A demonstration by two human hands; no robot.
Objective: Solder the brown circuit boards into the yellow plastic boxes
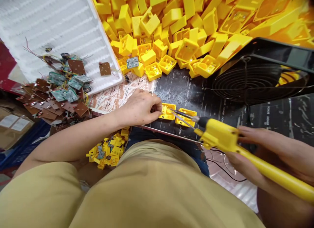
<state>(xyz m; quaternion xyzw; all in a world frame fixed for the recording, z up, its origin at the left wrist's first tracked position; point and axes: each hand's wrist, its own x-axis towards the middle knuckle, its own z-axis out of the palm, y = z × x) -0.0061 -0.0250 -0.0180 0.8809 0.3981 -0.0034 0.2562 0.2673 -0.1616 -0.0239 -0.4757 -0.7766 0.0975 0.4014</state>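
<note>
My left hand (143, 107) is closed in a pinch at the left end of a small open yellow plastic case (168, 111) on the black bench. What lies between its fingertips is hidden. A second yellow case (185, 117) sits just to the right, its open side up. My right hand (255, 156), partly blurred, is wrapped around a yellow soldering gun (220, 135). Its dark tip and a thin feed tube point left, passing over the second case, with the tip at the right side of the first one.
Yellow cases (171, 25) are heaped across the back. A black fan (240, 77) stands at right. On the left, a white foam tray (68, 22) and brown and green circuit boards (61, 90). More yellow parts (110, 149) lie below the bench edge, beside a cardboard box (14, 123).
</note>
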